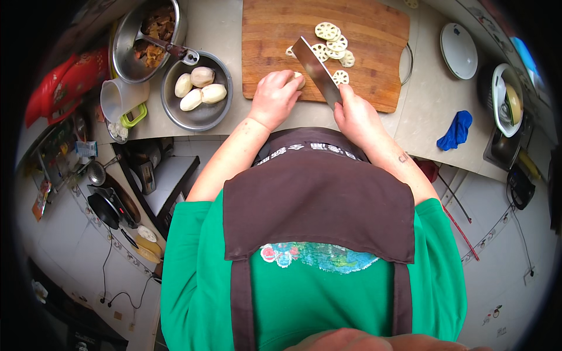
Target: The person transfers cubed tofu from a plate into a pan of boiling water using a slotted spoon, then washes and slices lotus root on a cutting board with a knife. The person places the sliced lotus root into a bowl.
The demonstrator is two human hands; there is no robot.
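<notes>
My right hand (356, 115) grips a cleaver (317, 71) by its handle end, its broad blade slanting up to the left above a wooden cutting board (373, 48). My left hand (275, 97) rests at the board's near edge with its fingers on a piece of peeled lotus root (299, 80), mostly covered by the fingers. Round lotus root slices (327, 31) lie in a loose, overlapping group beyond and beside the blade. One slice (340, 77) sits apart, close to my right hand. A small piece (290, 51) shows just left of the blade tip.
Left of the board, a steel bowl (196, 119) holds several peeled lotus root pieces (202, 77). Behind it, another steel bowl (120, 52) contains peelings and a peeler (169, 47). A plastic measuring jug (115, 98) stands nearby. At right are white plates (459, 51) and a blue cloth-like item (455, 130).
</notes>
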